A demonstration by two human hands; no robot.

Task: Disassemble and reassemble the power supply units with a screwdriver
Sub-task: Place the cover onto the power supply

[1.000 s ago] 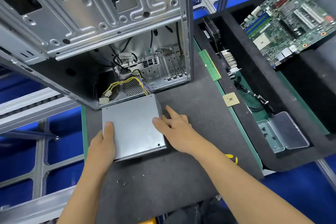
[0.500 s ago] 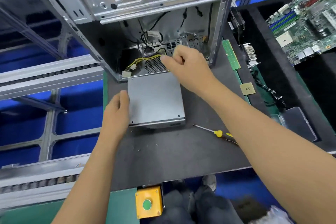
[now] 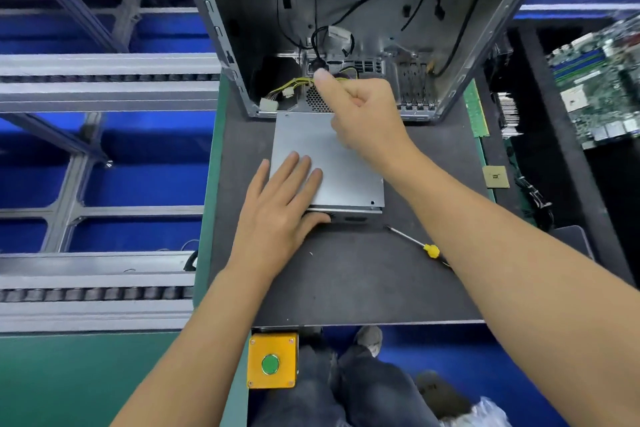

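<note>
The power supply unit (image 3: 329,163), a flat grey metal box, lies on the dark mat of the table (image 3: 346,288), its far end just at the open mouth of the computer case (image 3: 346,28) that stands behind it. The left hand (image 3: 280,204) lies on the unit's near left corner, its grip open: the fingers are straight and spread flat on the lid, and the thumb reaches along the unit's near edge. The right hand (image 3: 363,111) hovers over the unit's far end, fingers curled in and the thumb tip stretched forward to the yellow wires (image 3: 294,83) that run from the unit's perforated end into the case (whether that grip actually pinches a wire, I cannot tell, since the hand hides the spot). A white connector (image 3: 268,104) at the end of the wires sits just past the unit's far left corner, inside the case. The screwdriver (image 3: 415,243), with a yellow handle, lies on the mat near the unit's near right corner, untouched, partly hidden under the right forearm. Farther right of the unit lie a green memory stick (image 3: 476,111), a square processor chip (image 3: 496,177) and a motherboard (image 3: 595,80). Below the table's near edge, on the unit's near side, hangs a yellow box with a green button (image 3: 272,360).
</note>
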